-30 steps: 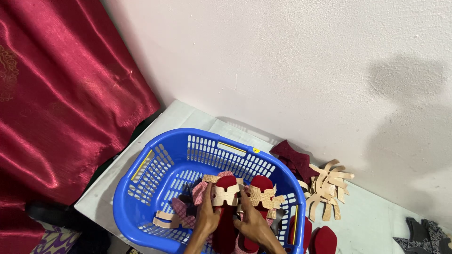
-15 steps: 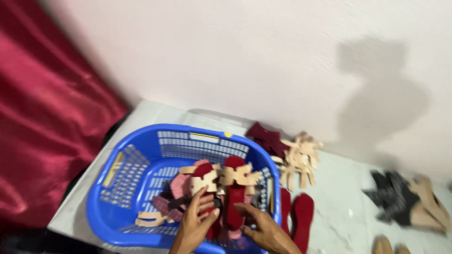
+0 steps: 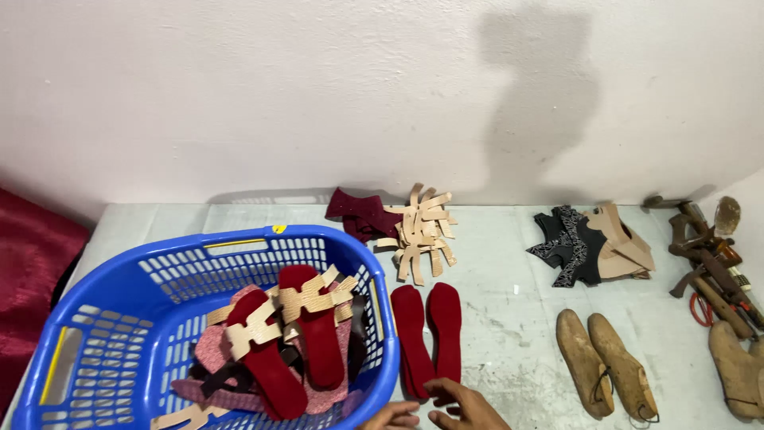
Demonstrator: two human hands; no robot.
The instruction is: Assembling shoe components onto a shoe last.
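Only the fingers of my two hands show at the bottom edge. My right hand (image 3: 469, 402) lies with fingers spread at the near ends of two dark red soles (image 3: 428, 338) that lie flat on the floor beside the basket. My left hand (image 3: 391, 416) is by the near right rim of the blue plastic basket (image 3: 119, 318) and is mostly cut off. Inside the basket, two dark red sandals with tan straps (image 3: 290, 334) rest on a heap of pink, maroon and tan pieces.
Against the white wall lie tan strap cut-outs (image 3: 420, 231) and maroon pieces (image 3: 356, 211). To the right are black and tan uppers (image 3: 593, 243), two wooden shoe lasts (image 3: 605, 362), another last (image 3: 736, 370) and hand tools (image 3: 712, 255). A red curtain (image 3: 32, 263) hangs at the left.
The view has swung to the right. My hands have let go of the sandals in the basket and moved out to the red soles on the floor.
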